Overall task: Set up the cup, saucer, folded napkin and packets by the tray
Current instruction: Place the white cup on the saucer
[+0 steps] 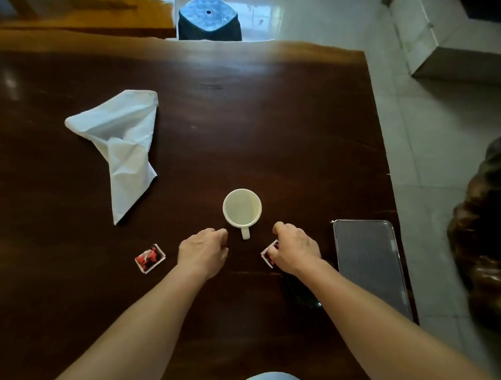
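Note:
A white cup (242, 208) stands upright on the dark wooden table (283, 122), its handle pointing toward me. My left hand (203, 250) hovers just left of the handle with fingers curled and nothing in it. My right hand (295, 247) is right of the handle, its fingers on a red and white packet (267, 253) that is partly hidden under it. A second red packet (149, 258) lies to the left. An unfolded, crumpled white napkin (121, 142) lies at the far left. A ribbed metal tray (369, 258) sits at the table's right edge. A dark saucer (298, 293) shows dimly under my right forearm.
A dark blue stool (208, 17) stands beyond the table's far edge. A wooden bench (83, 17) is at the back left. Tiled floor and a grey cabinet (439, 28) lie to the right, with a dark carved wooden object (495, 232) near the tray.

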Demonstrator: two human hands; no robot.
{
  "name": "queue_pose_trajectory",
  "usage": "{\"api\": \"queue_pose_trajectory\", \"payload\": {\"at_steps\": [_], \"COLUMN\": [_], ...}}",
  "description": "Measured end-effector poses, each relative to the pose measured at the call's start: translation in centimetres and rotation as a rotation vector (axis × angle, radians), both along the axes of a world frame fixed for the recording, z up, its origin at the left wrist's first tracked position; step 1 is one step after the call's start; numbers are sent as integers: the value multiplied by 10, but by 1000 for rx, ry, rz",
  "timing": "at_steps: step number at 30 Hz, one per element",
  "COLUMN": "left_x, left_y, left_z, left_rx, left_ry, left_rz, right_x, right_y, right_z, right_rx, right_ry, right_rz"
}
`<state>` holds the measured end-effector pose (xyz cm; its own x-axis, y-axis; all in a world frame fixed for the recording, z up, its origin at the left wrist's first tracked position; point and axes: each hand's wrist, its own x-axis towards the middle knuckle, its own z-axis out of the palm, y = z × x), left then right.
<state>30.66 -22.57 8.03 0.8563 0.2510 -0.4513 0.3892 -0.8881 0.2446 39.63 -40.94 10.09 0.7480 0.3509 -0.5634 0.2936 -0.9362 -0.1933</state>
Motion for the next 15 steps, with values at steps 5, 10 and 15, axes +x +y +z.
{"api": "queue_pose_trajectory", "payload": {"at_steps": [5,10,15], "left_x": [12,21,30], "left_y": [16,26,33], "left_z": [-26,-49,-64], "left_rx": [-14,-57,-91], "left_ry": [48,89,91], "left_rz": [14,121,246], "right_x": [10,19,30], "right_y": [18,24,24], "right_z": [-27,-52,-73], "right_rx": [19,38,70], "right_ry": [44,79,123], "right_rz": [-84,-203,-273]}}
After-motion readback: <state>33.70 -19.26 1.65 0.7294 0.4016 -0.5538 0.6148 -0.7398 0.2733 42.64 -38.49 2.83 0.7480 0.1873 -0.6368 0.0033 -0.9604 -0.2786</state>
